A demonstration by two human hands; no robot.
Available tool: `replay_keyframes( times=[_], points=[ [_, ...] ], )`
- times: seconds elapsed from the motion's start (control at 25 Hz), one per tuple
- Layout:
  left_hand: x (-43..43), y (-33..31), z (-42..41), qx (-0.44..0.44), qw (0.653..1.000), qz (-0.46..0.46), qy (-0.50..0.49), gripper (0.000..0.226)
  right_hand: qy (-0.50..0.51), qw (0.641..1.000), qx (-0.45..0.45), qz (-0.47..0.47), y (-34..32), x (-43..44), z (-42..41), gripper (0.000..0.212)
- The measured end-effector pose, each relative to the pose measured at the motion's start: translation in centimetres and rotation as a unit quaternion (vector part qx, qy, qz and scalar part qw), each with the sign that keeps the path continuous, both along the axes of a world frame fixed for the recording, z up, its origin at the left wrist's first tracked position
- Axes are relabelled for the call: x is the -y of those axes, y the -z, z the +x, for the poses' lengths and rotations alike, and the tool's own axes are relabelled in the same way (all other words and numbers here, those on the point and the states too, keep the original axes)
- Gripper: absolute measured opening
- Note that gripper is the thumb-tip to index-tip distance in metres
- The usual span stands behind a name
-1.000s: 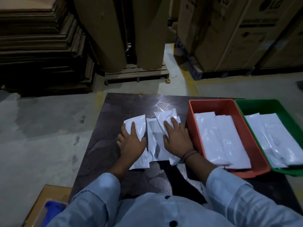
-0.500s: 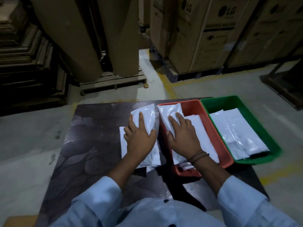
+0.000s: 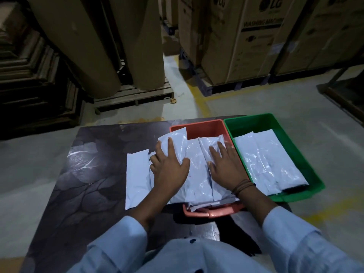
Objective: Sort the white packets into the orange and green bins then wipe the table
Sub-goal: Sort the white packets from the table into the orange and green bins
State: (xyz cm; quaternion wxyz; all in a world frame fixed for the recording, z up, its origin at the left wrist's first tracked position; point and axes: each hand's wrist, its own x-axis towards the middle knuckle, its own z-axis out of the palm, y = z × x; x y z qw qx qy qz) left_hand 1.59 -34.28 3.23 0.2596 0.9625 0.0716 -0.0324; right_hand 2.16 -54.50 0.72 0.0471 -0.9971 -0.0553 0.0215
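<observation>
A white packet lies across the left rim of the orange bin, and my left hand presses flat on it with the thumb hooked round its right edge. My right hand rests palm down on another white packet inside the orange bin, on top of several packets stacked there. One more white packet lies on the dark table just left of my left hand. The green bin stands right of the orange one and holds a layer of white packets.
The two bins touch side by side at the table's right half, and the green bin overhangs its right edge. Beyond the table are large brown paper rolls on a pallet and tall cardboard boxes. Stacked boards fill the far left.
Both hands have slid to the right with a packet under each, from the table's middle onto the orange bin. One packet stayed behind on the table. The camera turned right.
</observation>
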Motion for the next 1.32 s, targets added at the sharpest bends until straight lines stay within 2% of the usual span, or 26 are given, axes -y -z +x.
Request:
replay_keyframes(
  times=[0.36, 0.52, 0.6, 0.68, 0.8, 1.12, 1.32],
  points=[
    [3.9, -0.9, 0.1, -0.021, 1.000, -0.011, 0.002, 0.081, -0.038, 0.998, -0.044, 0.020, 3.0, 0.6, 0.0, 0.067],
    [6.7, -1.0, 0.0, 0.000, 1.000, -0.003, 0.009, 0.083, -0.039, 0.995, -0.029, 0.084, 1.7, 1.3, 0.0, 0.061],
    [7.1, -0.1, -0.2, 0.033, 0.998, 0.023, 0.044, 0.079, -0.033, 0.993, -0.006, 0.117, 1.2, 1.9, -0.1, 0.057],
    [7.0, 1.4, -0.4, 0.048, 0.990, 0.050, 0.126, 0.074, -0.039, 0.992, -0.005, 0.119, 1.2, 2.3, -0.3, 0.058],
    [7.0, 4.0, -0.7, 0.017, 0.975, 0.092, 0.203, 0.067, -0.061, 0.994, -0.008, 0.086, 1.7, 2.4, -0.6, 0.064],
    [8.1, 6.6, -0.7, 0.027, 0.989, 0.089, 0.112, 0.067, -0.058, 0.997, -0.036, 0.027, 2.4, 2.0, -0.8, 0.064],
    [8.2, 6.8, -0.6, 0.019, 0.991, 0.077, 0.104, 0.068, -0.056, 0.997, -0.044, 0.027, 2.2, 1.7, -0.7, 0.064]
  ],
)
